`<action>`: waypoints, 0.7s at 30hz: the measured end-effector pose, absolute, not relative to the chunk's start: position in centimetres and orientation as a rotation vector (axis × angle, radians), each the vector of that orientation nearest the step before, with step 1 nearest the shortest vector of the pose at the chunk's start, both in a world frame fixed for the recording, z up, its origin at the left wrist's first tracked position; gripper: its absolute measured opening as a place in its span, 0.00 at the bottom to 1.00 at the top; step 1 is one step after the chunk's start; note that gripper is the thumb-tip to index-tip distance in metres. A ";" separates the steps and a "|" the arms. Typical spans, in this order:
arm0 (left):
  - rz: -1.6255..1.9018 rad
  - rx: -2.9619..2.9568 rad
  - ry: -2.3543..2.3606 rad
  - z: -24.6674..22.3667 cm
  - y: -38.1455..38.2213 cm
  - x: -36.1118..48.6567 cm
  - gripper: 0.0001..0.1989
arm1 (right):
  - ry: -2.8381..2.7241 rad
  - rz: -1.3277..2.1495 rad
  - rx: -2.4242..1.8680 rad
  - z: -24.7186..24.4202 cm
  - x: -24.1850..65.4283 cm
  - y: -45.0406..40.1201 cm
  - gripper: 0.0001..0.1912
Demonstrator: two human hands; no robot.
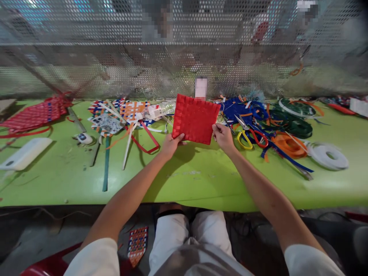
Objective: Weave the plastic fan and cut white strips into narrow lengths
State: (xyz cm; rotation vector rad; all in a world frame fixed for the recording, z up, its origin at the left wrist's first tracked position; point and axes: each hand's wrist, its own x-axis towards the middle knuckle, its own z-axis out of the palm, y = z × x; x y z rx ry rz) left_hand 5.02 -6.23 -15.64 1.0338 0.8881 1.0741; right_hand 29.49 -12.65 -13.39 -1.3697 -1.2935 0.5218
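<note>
Grip, left hand: pinched shut on the lower left corner of the red woven mat, thumb on the front face.
Grip, right hand: closed on the lower right edge of the same mat, fingers behind, thumb in front.
Mat position: held up between both hands, lifted off the green table, tilted with one corner highest, face toward the camera.
Doing it well: probably best kept taut by pulling the two held edges gently apart; pinching near the corners likely keeps the strips from sliding out of the weave; a light hold, judged enough for so thin a piece.
Close by on the right: yellow-handled scissors just beside the right hand, then tangled blue strapping, an orange coil, a white tape roll.
Close by on the left: multicoloured woven pieces, loose strips, a red woven sheet, a white flat device.
Surface: glossy green, scuffed, littered with offcuts.
Room: perforated metal screen behind the table, blurred figures beyond; dark floor below, a small woven patch lying there.
</note>
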 end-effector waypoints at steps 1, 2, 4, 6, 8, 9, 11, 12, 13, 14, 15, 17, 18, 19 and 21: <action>1.086 1.054 0.882 -15.6 -6.2 5.0 0.18 | -1.300 0.503 -1.366 -13.3 29.4 -12.7 0.32; 1.098 1.076 0.871 -15.5 -6.2 4.9 0.19 | -1.305 0.481 -1.357 -13.2 29.2 -12.8 0.31; 1.115 1.125 0.834 -15.2 -6.2 4.8 0.21 | -1.309 0.434 -1.322 -13.1 29.0 -12.7 0.28; 1.117 1.162 0.798 -14.7 -6.5 4.6 0.22 | -1.300 0.421 -1.267 -13.2 28.8 -12.5 0.24; 1.084 1.182 0.811 -14.2 -6.8 4.5 0.22 | -1.271 0.467 -1.227 -13.5 28.9 -12.1 0.21; 1.063 1.197 0.837 -14.0 -7.0 4.4 0.21 | -1.254 0.504 -1.221 -13.6 29.0 -11.9 0.20; 1.048 1.240 0.882 -13.8 -7.2 4.2 0.21 | -1.236 0.568 -1.231 -13.8 29.3 -11.5 0.20; 1.060 1.261 0.880 -13.7 -7.3 4.2 0.21 | -1.233 0.590 -1.235 -13.9 29.4 -11.4 0.20; 1.083 1.276 0.859 -13.6 -7.4 4.1 0.21 | -1.231 0.609 -1.231 -14.0 29.4 -11.3 0.20; 1.113 1.279 0.828 -13.6 -7.4 4.1 0.21 | -1.232 0.627 -1.219 -14.0 29.4 -11.3 0.20; 1.142 1.268 0.794 -13.7 -7.5 4.2 0.22 | -1.236 0.645 -1.201 -14.0 29.3 -11.3 0.21; 1.195 1.221 0.747 -13.9 -7.4 4.3 0.23 | -1.259 0.676 -1.162 -13.9 28.8 -11.5 0.24; 1.215 1.198 0.731 -14.0 -7.4 4.4 0.24 | -1.275 0.687 -1.145 -13.8 28.6 -11.6 0.25; 1.224 1.180 0.717 -14.2 -7.3 4.4 0.25 | -1.290 0.692 -1.131 -13.7 28.3 -11.7 0.26; 1.225 1.169 0.693 -14.4 -7.2 4.6 0.25 | -1.301 0.700 -1.099 -13.4 27.9 -12.1 0.29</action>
